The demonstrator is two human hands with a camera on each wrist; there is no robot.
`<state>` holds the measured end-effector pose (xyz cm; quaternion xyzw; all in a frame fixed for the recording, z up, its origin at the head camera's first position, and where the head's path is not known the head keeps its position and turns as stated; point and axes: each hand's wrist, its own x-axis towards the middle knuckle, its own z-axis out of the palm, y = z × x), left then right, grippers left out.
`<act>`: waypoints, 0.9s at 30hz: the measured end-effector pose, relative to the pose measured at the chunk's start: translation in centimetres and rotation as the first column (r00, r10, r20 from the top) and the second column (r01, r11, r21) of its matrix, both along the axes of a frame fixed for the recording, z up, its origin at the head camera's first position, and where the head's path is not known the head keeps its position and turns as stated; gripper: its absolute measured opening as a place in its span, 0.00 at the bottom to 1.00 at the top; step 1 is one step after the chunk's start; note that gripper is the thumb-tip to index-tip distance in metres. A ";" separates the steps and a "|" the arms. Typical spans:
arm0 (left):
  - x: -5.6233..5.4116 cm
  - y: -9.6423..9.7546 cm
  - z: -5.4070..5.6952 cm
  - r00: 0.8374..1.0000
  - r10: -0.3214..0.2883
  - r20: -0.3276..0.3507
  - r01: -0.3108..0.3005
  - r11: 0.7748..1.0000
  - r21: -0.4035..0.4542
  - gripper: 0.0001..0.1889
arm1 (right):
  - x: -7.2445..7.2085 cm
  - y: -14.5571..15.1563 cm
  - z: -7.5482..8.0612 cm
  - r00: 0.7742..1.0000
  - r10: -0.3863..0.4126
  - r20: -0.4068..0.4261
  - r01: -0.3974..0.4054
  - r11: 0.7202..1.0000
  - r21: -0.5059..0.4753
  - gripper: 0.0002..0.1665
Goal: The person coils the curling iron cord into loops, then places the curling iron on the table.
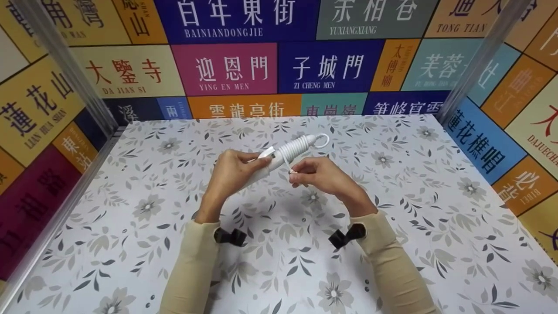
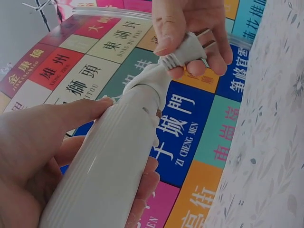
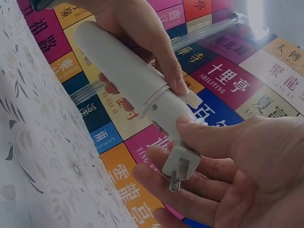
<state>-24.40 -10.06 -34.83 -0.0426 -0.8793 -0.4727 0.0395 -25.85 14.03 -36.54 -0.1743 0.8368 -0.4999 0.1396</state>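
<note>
My left hand (image 1: 231,171) grips a slim white corded appliance (image 2: 102,161) by its ribbed body, the thumb lying along its upper side. The exact kind of appliance is not clear. White cord (image 1: 296,147) is wound in several turns round its far part, with a small loop standing out at the tip. To its right, my right hand (image 1: 324,174) pinches the two-pronged plug (image 3: 179,164) at the cord's end, thumb on top. The plug's metal prongs point away from the appliance in the left wrist view. Both hands hold these above the table.
A white table (image 1: 152,244) with a grey flower and leaf pattern lies under the hands. Panels of coloured sign tiles (image 1: 226,69) stand behind it and at both sides, with clear edge strips (image 1: 83,78) at the corners. Black wrist mounts (image 1: 231,237) sit on both sleeves.
</note>
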 end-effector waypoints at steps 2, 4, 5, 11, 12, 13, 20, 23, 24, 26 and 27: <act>0.0 0.0 0.0 1.000 -0.006 0.002 0.006 1.000 0.004 0.21 | -0.1 -0.1 -0.1 1.000 -0.009 0.005 0.009 1.000 0.000 0.15; -0.1 0.0 0.1 1.000 -0.009 0.002 0.009 1.000 0.008 0.21 | -0.3 -0.2 -0.2 1.000 -0.025 0.000 0.025 1.000 0.004 0.15; -0.1 0.0 0.1 1.000 -0.011 0.003 0.011 1.000 0.011 0.21 | -0.3 -0.3 -0.3 0.999 -0.035 -0.003 0.035 0.999 0.006 0.15; -0.2 -0.1 0.2 0.998 -0.061 0.008 0.061 0.997 0.047 0.21 | -0.8 -0.9 -1.1 0.998 -0.055 -0.038 0.055 0.998 -0.002 0.16; -0.2 -0.1 0.2 0.997 -0.075 0.008 0.074 0.996 0.052 0.21 | -0.9 -1.0 -1.3 0.998 -0.055 -0.043 0.055 0.998 -0.005 0.16; -0.2 -0.1 0.2 0.996 -0.086 0.008 0.085 0.995 0.057 0.21 | -1.0 -1.1 -1.5 0.997 -0.060 -0.049 0.059 0.998 -0.008 0.17; -0.3 -0.3 -0.1 0.991 -0.131 -0.003 0.131 0.989 0.063 0.20 | -1.6 -1.3 -2.8 0.986 -0.096 -0.139 0.088 0.994 -0.063 0.24; -0.4 -0.3 -0.2 0.990 -0.142 0.002 0.141 0.988 0.059 0.20 | -1.6 -1.2 -3.1 0.982 -0.107 -0.157 0.096 0.993 -0.074 0.24; -0.4 -0.3 -0.2 0.989 -0.145 0.004 0.145 0.988 0.059 0.20 | -1.6 -1.2 -3.1 0.981 -0.110 -0.161 0.098 0.992 -0.077 0.24; -0.4 -0.4 -0.2 0.988 -0.153 0.010 0.152 0.987 0.058 0.20 | -1.5 -1.3 -3.1 0.978 -0.122 -0.170 0.110 0.991 -0.083 0.25; -0.4 -0.4 -0.2 0.988 -0.156 0.014 0.155 0.986 0.060 0.20 | -1.5 -1.3 -3.1 0.976 -0.131 -0.174 0.118 0.989 -0.087 0.25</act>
